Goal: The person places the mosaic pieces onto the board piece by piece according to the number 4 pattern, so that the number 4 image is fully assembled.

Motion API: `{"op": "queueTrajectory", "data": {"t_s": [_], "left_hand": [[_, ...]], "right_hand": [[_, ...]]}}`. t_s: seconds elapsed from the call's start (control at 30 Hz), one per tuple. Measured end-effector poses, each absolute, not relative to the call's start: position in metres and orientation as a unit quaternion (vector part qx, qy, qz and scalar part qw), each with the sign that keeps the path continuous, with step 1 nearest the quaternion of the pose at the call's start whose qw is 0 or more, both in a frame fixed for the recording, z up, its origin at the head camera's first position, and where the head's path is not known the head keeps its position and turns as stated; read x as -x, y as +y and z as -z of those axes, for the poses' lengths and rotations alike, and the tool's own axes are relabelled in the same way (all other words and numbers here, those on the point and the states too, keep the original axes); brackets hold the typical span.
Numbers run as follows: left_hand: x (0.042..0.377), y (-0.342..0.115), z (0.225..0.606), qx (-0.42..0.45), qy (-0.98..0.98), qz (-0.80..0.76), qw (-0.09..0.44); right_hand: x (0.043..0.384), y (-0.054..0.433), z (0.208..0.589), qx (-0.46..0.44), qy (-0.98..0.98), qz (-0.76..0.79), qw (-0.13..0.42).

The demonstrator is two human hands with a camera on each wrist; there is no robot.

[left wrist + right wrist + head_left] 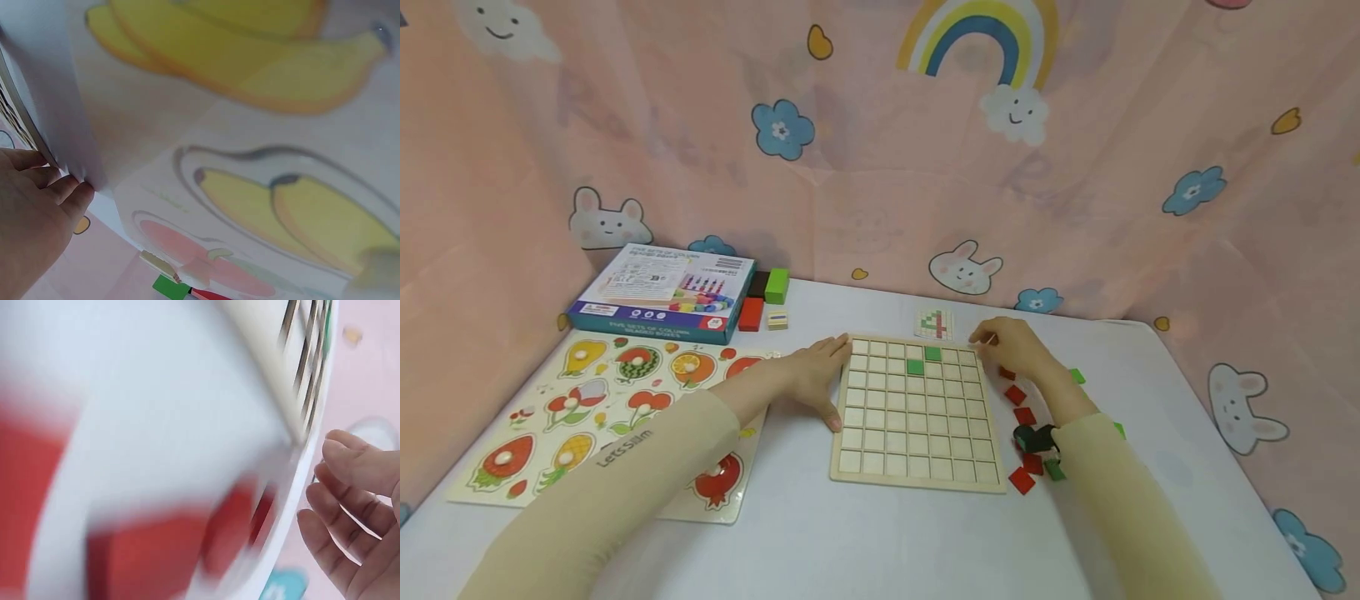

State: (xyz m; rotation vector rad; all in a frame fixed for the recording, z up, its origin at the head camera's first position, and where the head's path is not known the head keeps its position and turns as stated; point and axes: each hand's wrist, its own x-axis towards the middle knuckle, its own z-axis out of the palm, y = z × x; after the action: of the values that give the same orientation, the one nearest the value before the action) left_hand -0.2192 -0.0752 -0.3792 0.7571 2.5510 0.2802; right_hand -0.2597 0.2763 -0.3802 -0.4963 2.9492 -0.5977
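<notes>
A wooden grid board [917,487] lies on the white table, its cells filled with pale squares except for two green tiles, one [932,354] in the top row and another [915,367] just below it. Along the board's left edge rests my left hand [811,375], thumb and fingers spread apart against the rim. My right hand [1018,346] hovers by the top right corner, fingers loosely bent; the right wrist view shows nothing between them. Beneath that forearm several red tiles [1015,395] lie scattered, with a few green tiles [1077,376] farther right, partly hidden by the arm.
A small pattern card [934,324] lies behind the board. At left is a fruit puzzle board [700,518], partly under my left arm. Behind it lies a boxed set [655,292], with a red block [751,315] and a green block [777,286] beside it. A patterned pink cloth hangs behind.
</notes>
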Motion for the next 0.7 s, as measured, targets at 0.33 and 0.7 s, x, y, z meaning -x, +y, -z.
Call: {"op": "queueTrajectory", "data": {"t_s": [0.33,0.7], "left_hand": [[0.219,-0.076,0.380,-0.273,0.929,-0.102,0.230],[0.221,-0.075,0.381,-0.276,0.928,-0.103,0.228]], "right_hand": [[0.254,0.361,0.369,0.065,0.978,0.172,0.094],[0.246,0.407,0.371,0.046,0.969,0.200,0.140]]}}
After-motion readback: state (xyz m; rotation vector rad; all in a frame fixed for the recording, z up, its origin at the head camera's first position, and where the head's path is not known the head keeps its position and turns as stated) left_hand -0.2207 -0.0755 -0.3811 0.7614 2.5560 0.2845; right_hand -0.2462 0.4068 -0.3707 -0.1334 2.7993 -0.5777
